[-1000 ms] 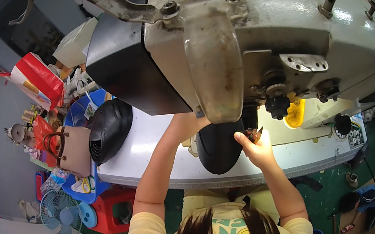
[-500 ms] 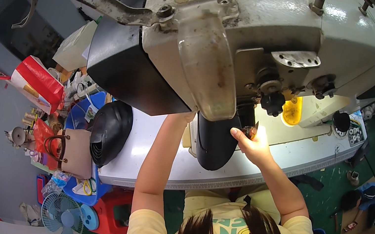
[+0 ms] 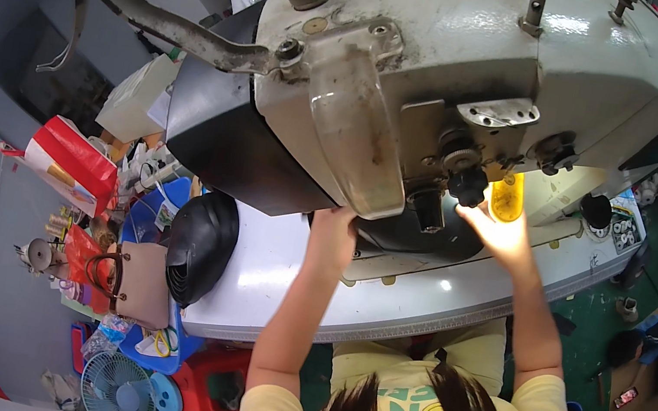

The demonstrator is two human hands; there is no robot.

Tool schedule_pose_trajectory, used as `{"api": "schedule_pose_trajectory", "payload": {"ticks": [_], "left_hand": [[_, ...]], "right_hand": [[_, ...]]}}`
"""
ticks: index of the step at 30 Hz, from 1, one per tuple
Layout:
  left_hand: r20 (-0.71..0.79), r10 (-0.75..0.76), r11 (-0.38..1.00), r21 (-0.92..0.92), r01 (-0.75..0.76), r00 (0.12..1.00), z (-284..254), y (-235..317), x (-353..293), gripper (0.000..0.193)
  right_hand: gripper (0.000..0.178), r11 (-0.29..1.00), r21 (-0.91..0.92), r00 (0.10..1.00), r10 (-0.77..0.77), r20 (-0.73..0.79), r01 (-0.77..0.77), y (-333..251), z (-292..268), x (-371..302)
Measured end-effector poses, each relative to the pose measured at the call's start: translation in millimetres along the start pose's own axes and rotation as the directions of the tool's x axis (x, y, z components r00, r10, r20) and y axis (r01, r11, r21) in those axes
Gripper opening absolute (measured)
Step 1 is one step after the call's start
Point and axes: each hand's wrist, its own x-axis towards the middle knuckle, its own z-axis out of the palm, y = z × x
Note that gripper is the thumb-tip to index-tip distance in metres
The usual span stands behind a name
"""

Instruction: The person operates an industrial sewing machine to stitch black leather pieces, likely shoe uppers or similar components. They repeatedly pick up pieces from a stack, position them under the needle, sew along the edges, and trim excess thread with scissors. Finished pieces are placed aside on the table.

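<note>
A curved black piece (image 3: 429, 236), smooth and leather-like, lies on the bed of a large white sewing machine (image 3: 466, 27). Part of it is hidden behind the machine's head. At its left end is my left hand (image 3: 332, 237), its fingers out of sight beneath the black front cover. By the right end, under the bright lamp, is my right hand (image 3: 501, 236). Its thumb stretches toward the piece, apart from the fingers, and nothing shows held in it. The needle area is hidden behind the machine's clear yellowed guard (image 3: 359, 136).
A black moulded stack of pieces (image 3: 200, 244) lies on the white table (image 3: 263, 282) to the left. Beyond it are a beige handbag (image 3: 144, 283) and a red bag (image 3: 73, 160). A blue fan (image 3: 120, 393) stands lower left. People are at the back and far right.
The black piece has turned from pointing toward me to lying crosswise under the machine. My right hand has moved right and away from me, and a small dark item no longer shows in it.
</note>
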Motion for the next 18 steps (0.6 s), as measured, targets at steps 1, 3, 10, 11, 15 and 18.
{"api": "schedule_pose_trajectory", "payload": {"ticks": [1,3,10,11,15,18], "left_hand": [[-0.027,-0.058,0.998,0.01,0.058,0.998,5,-1,-11,0.014],[-0.022,0.052,0.99,-0.133,-0.054,0.998,17,-10,-23,0.011],[-0.004,0.095,0.977,-0.189,-0.094,0.995,21,-11,-18,0.006],[0.001,0.1,0.978,-0.187,-0.098,0.995,20,-12,-19,0.006],[-0.016,0.13,0.973,-0.188,-0.131,0.991,22,-10,-21,0.009],[-0.018,0.117,0.971,-0.207,-0.118,0.993,20,-13,-21,0.008]], "right_hand": [[0.031,0.982,-0.174,0.994,-0.086,-0.071,0.072,-9,-7,2],[0.034,0.937,-0.319,0.988,-0.152,-0.015,0.139,1,-19,13],[0.03,0.967,-0.217,0.973,-0.172,-0.153,0.136,17,-9,15],[0.025,0.96,-0.191,0.951,-0.243,-0.192,0.207,22,-6,16],[0.024,0.942,-0.206,0.924,-0.311,-0.225,0.267,23,-3,17],[0.024,0.948,-0.162,0.931,-0.303,-0.205,0.273,26,-4,18]]}}
